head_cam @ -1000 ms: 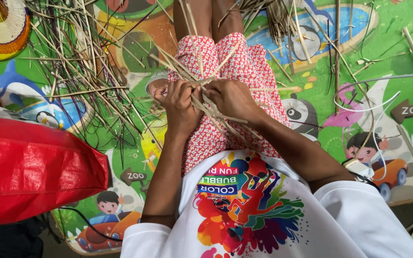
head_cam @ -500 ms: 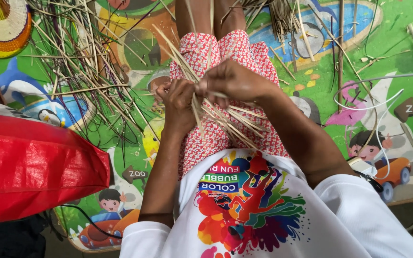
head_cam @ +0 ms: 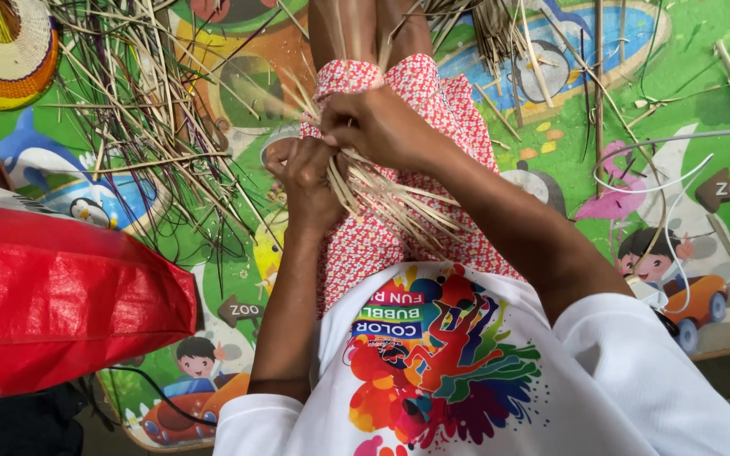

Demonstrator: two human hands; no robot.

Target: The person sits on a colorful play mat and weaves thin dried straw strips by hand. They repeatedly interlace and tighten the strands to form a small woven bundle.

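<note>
The left hand (head_cam: 302,173) is curling closed around a bundle of pale straw strips (head_cam: 382,190), pinching them where they gather above the lap. The right hand (head_cam: 382,127) is closing over the same strips just beyond it, fingers folded down on the upper ends, so both hands are gripping the bundle at one crossing point; that probably keeps the strands tight while they are being worked. The free ends are fanning out toward the body across the red patterned skirt (head_cam: 433,169), which is serving as a resting surface under the work.

To the left of the hands, a loose heap of long reeds (head_cam: 141,127) is lying spread over the colourful play mat (head_cam: 678,76) on the floor, within reach of the left arm. A woven round piece (head_cam: 2,51) in yellow and red is sitting at the top left corner, well apart. A red plastic bag (head_cam: 61,295) is crowding the left elbow side. More strips (head_cam: 500,34) are lying beyond the knees, and a thin white cord (head_cam: 669,173) is looping on the right, where the mat is giving the right arm more open room.
</note>
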